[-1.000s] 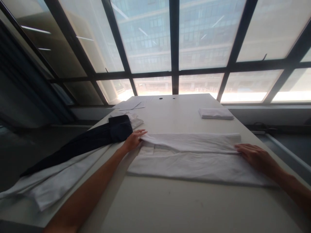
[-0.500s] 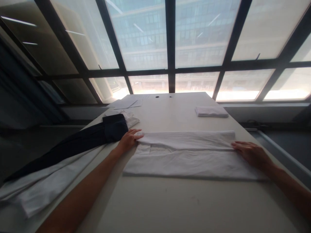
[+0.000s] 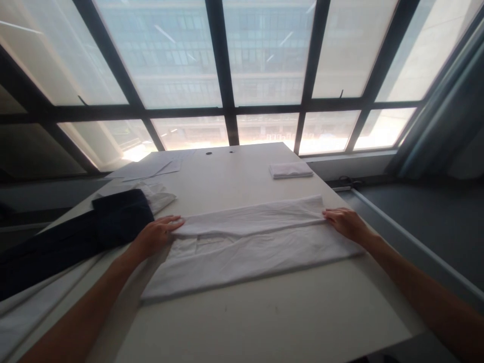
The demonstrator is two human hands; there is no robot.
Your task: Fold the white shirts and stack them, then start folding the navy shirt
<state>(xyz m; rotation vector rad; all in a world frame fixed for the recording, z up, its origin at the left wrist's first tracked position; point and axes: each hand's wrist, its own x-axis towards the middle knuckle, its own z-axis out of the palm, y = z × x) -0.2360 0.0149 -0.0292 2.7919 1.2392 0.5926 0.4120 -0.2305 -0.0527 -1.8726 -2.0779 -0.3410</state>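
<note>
A white shirt [image 3: 242,259] lies across the table, its long sides folded inward so that two strips meet along the middle. Near its left end a small gap between the strips shows an inner layer. My left hand [image 3: 157,234] has its thumb and fingers closed on the far strip's left end. At the opposite end, my right hand [image 3: 346,222] pinches the same strip's edge. Both hands rest low, close to the tabletop.
Left of the shirt lies a dark navy garment [image 3: 121,217] over white cloth [image 3: 45,307], which hangs toward the near left edge. Papers [image 3: 147,170] sit at the far left of the white table [image 3: 227,327]. A folded white cloth [image 3: 291,170] lies far right. Windows stand behind.
The view has turned to the right, so the table and cloths appear farther left and slightly tilted. Both hands keep hold of the shirt's ends, with little other visible change.
</note>
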